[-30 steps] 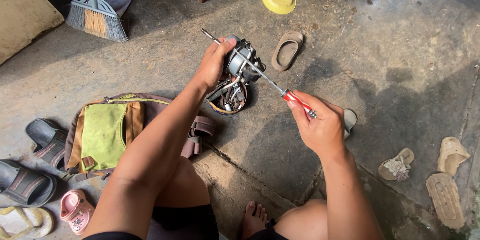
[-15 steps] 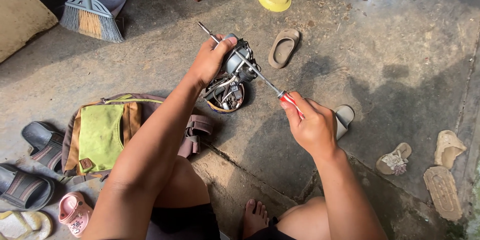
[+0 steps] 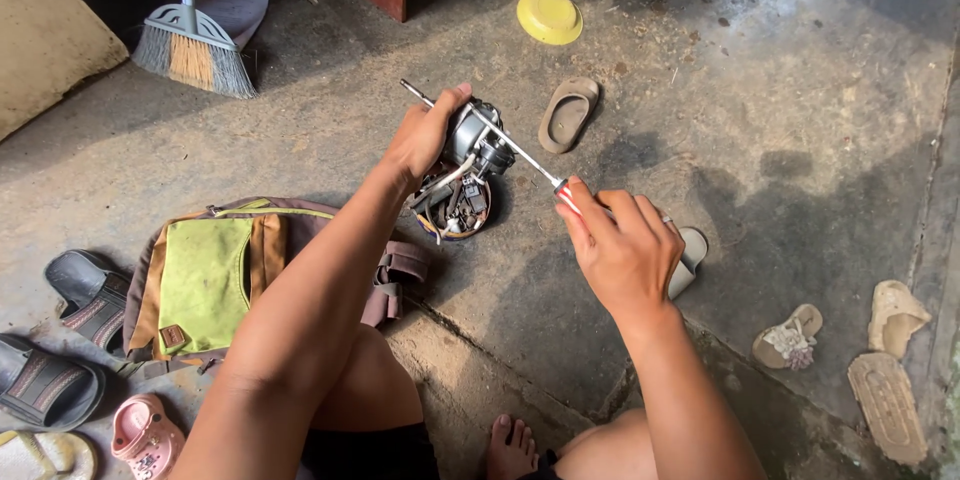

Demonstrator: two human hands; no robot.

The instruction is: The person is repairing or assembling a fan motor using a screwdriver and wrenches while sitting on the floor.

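Observation:
My left hand (image 3: 425, 135) grips a small grey electric motor (image 3: 478, 145) with loose wires and a round base, held just above the concrete floor; a thin metal shaft sticks out past my fingers to the upper left. My right hand (image 3: 620, 240) is closed on the red handle of a screwdriver (image 3: 520, 155), whose long metal shank reaches up-left to the top of the motor. My bare knees and one foot show at the bottom edge.
A green and brown backpack (image 3: 215, 275) lies at my left. Dark sandals (image 3: 60, 340) and a pink child's shoe (image 3: 145, 435) sit at the lower left. A broom (image 3: 195, 50), a yellow lid (image 3: 549, 17), a brown sandal (image 3: 568, 115) and worn sandals (image 3: 880, 360) lie around.
The view has shifted slightly, and my right hand with the screwdriver sits a little lower and closer to me. My left hand keeps its hold on the motor.

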